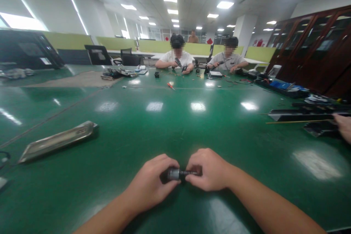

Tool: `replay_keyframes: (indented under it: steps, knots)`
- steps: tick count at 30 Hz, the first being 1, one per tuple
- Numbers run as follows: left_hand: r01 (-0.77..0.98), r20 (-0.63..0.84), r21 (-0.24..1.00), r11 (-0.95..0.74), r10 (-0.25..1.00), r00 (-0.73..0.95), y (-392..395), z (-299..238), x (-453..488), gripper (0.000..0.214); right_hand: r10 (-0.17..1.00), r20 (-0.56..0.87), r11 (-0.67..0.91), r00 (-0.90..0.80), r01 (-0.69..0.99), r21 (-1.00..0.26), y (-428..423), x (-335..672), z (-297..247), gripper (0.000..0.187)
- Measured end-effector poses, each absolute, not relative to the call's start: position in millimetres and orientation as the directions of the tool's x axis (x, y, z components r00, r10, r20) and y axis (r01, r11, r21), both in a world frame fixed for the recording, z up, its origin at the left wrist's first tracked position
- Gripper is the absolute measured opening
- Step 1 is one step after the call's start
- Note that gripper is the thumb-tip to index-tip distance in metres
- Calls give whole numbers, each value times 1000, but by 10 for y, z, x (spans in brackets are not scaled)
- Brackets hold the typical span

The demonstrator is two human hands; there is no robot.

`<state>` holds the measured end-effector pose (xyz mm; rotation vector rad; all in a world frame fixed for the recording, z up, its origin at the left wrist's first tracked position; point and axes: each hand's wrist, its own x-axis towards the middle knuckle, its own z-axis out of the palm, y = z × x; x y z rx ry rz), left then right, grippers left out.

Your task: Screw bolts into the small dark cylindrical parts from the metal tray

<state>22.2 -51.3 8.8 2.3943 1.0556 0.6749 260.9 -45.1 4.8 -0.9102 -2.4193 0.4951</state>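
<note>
Low over the front of the green tabletop, both of my hands are on one small part. It looks like a silver and black cylinder (173, 174) with a thin, dark, threaded-looking shaft (189, 172) sticking out to the right. My left hand (153, 177) is closed around the cylinder, thumb below and fingers above. My right hand (208, 171) pinches the shaft's right end, which its fingers partly cover. The part lies roughly level, and its exact kind is too blurred to tell.
A long metal tray-like piece (59, 140) lies to the left. Dark metal strips (298, 114) are at right, where another person's hand (344, 126) reaches in. A screwdriver (170, 86) lies farther off on the green table (175, 128). Two people work at the far side.
</note>
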Motion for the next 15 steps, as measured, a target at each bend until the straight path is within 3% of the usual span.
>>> replay_keyframes:
  steps: [15]
  knots:
    - [559,279,555,-617,770,574,-517,84,211,17,692,332,704,-641,498,-507,-448,2622,67,10]
